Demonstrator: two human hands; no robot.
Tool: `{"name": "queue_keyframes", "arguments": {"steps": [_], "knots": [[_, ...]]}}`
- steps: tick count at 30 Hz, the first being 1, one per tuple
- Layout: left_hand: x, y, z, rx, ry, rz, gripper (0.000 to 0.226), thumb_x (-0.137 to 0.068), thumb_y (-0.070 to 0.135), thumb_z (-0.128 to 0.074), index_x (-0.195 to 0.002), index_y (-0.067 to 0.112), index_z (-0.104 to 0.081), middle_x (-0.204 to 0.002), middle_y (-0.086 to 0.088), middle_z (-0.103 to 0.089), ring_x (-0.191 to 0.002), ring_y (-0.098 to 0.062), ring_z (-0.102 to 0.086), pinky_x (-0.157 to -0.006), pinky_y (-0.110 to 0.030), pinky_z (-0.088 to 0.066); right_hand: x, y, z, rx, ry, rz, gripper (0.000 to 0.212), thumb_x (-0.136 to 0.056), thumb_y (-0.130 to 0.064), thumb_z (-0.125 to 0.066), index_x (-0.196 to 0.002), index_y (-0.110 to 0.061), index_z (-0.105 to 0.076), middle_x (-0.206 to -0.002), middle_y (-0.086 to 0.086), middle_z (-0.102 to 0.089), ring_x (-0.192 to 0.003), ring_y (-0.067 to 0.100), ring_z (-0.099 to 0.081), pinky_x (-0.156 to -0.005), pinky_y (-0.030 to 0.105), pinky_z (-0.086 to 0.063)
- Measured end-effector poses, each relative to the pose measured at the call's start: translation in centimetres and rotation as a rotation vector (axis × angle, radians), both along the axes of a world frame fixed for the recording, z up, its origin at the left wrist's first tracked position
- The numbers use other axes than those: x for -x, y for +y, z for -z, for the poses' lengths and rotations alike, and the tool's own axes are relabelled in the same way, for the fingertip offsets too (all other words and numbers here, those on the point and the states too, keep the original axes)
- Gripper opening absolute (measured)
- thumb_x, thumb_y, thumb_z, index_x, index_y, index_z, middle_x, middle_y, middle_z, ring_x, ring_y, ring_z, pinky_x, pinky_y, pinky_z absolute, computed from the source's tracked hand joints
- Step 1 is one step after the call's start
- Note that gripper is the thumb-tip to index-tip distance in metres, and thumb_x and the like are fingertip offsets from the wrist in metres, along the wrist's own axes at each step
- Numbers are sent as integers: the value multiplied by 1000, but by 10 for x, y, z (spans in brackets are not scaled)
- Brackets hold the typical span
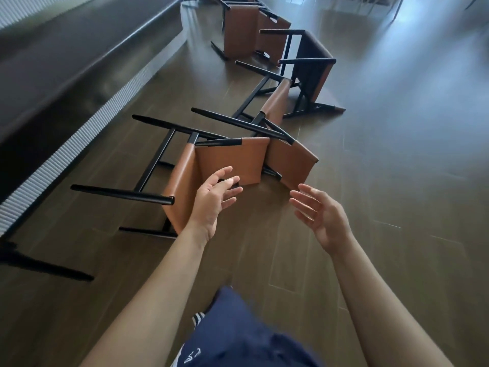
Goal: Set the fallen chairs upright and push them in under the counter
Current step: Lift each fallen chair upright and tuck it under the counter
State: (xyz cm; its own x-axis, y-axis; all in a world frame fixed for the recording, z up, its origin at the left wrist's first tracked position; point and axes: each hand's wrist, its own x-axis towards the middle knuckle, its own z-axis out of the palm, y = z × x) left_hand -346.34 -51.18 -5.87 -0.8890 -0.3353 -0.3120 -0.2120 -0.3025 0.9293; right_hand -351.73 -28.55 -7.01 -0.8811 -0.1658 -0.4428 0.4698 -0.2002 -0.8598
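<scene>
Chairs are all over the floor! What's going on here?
A person is tidying up. Both hands are open and reaching down to the nearest fallen chair: the left hand is right at its brown backrest and the right hand is beside it, but neither grips it yet. More fallen chairs lie in a row behind it on the wooden floor, alongside the long counter. No chair in view has been stood up yet.
</scene>
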Motion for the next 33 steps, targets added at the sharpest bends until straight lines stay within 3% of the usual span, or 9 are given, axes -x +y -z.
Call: {"name": "queue_keyframes", "arguments": {"steps": [9, 17, 26, 33], "knots": [[100, 3, 22, -21, -32, -2, 24, -98, 17, -50, -119, 24, -62, -116, -4, -69, -101, -20, -69, -90, -35, -53, 97, -8, 16, -17, -4, -5, 28, -99, -26, -50, -118, -13, -67, -111, 9, -73, -104, 23, -70, -82, 33, -51], [201, 3, 26, 25, -61, 4, 23, -99, 17, -50, -117, 23, -61, -116, -4, -68, -101, -20, -69, -96, -39, -52, 194, -21, 24, -41, -30, -29, 27, -98, -25, -51, -117, -13, -68, -110, 9, -73, -104, 23, -70, -81, 33, -51], [277, 24, 48, -12, -143, -116, 26, -99, 13, -48, -120, 19, -61, -115, -5, -69, -100, -20, -69, -98, -41, -51, 295, -10, 46, -57, -83, -106, 25, -99, -23, -50, -112, -14, -69, -108, 7, -74, -103, 23, -70, -81, 33, -52], [325, 64, 68, -80, -174, -305, 22, -97, 14, -51, -114, 21, -63, -110, -3, -71, -99, -19, -70, -96, -39, -52, 371, 10, 70, -110, -137, -289, 23, -97, -23, -52, -107, -15, -71, -105, 6, -75, -101, 21, -71, -81, 33, -53]]}}
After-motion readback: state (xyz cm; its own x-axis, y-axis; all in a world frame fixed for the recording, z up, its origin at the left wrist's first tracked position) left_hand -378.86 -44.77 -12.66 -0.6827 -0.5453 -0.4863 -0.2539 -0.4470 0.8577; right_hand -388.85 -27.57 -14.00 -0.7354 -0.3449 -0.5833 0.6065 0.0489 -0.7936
